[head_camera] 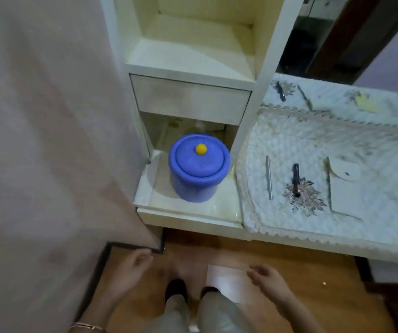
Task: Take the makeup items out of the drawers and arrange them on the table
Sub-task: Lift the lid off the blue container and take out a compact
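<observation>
- The left hand (pixel 130 267) and right hand (pixel 267 277) are hanging low over the floor, fingers loosely curled, holding nothing.
- A blue jar (pixel 199 167) is sitting lidded in the open lower drawer (pixel 188 218); lift it with both hands, straight up past the closed drawer (pixel 190 99).
- A silver stick (pixel 269 177) and black tube (pixel 296 180), probably makeup, are lying on the desk (pixel 373 227); room is remaining beside them.

No text, label, brand or number can be read anywhere; the blue jar (pixel 199 167) and the items on the table (pixel 337 227) show no legible markings.
</observation>
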Demonstrator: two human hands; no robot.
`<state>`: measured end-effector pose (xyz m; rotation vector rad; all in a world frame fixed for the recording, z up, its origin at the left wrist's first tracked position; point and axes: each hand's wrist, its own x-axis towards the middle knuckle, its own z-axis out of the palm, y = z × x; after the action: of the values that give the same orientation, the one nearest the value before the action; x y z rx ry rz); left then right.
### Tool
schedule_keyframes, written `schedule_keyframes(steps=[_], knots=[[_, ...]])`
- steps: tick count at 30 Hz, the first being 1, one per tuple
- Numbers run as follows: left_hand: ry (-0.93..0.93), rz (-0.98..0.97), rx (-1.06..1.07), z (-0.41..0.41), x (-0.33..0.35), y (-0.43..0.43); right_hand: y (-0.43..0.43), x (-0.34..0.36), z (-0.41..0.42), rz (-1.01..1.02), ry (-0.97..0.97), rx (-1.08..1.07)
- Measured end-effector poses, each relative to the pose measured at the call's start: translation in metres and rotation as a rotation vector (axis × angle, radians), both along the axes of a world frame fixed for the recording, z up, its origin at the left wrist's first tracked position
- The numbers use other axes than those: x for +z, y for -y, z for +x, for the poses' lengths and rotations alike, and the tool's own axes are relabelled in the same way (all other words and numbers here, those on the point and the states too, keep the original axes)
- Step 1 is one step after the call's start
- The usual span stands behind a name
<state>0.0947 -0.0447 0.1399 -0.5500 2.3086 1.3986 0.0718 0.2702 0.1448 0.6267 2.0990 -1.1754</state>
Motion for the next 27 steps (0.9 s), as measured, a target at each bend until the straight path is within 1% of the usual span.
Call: schedule_keyframes(steps=[1,2,3,4,6,7,8,10,12,14,17,19,21,24,26,27], knots=[[-0.038,0.087,0.075,-0.017,0.018,-0.004,0.007,0.011,-0.012,-0.013,-0.082,0.020],[-0.087,0.114,0.051,-0.032,0.033,-0.007,0.015,0.025,-0.026,-0.029,-0.180,0.028],[-0.173,0.081,0.075,-0.052,0.048,-0.013,0.023,0.041,-0.040,-0.051,-0.273,0.037],[-0.269,0.125,0.104,-0.064,0.062,-0.019,0.031,0.057,-0.055,-0.075,-0.366,0.052],[-0.416,0.039,0.157,-0.084,0.075,-0.022,0.052,0.092,-0.084,-0.104,-0.547,0.054],[-0.499,-0.016,0.132,-0.097,0.087,-0.024,0.063,0.106,-0.098,-0.099,-0.636,0.067],[-0.538,-0.085,0.096,-0.109,0.097,-0.026,0.073,0.116,-0.112,-0.088,-0.725,0.095],[-0.511,-0.151,0.002,-0.128,0.109,-0.029,0.097,0.132,-0.138,-0.031,-0.861,0.180],[-0.471,-0.168,-0.112,-0.138,0.113,-0.034,0.119,0.136,-0.161,0.065,-0.941,0.297],[-0.457,-0.137,-0.133,-0.149,0.108,-0.033,0.133,0.130,-0.177,0.163,-0.922,0.402],[-0.429,-0.116,-0.120,-0.152,0.096,-0.032,0.138,0.117,-0.184,0.265,-0.929,0.432],[-0.439,-0.092,-0.118,-0.152,0.092,-0.032,0.135,0.116,-0.184,0.259,-1.009,0.415],[-0.446,-0.061,-0.114,-0.151,0.092,-0.032,0.127,0.122,-0.177,0.170,-1.097,0.358],[-0.514,-0.029,-0.129,-0.150,0.098,-0.033,0.100,0.129,-0.160,-0.009,-1.205,0.107],[-0.535,-0.038,-0.142,-0.150,0.101,-0.034,0.077,0.123,-0.150,-0.023,-1.213,-0.097],[-0.538,-0.055,-0.151,-0.150,0.103,-0.034,0.065,0.115,-0.148,0.015,-1.184,-0.182]])
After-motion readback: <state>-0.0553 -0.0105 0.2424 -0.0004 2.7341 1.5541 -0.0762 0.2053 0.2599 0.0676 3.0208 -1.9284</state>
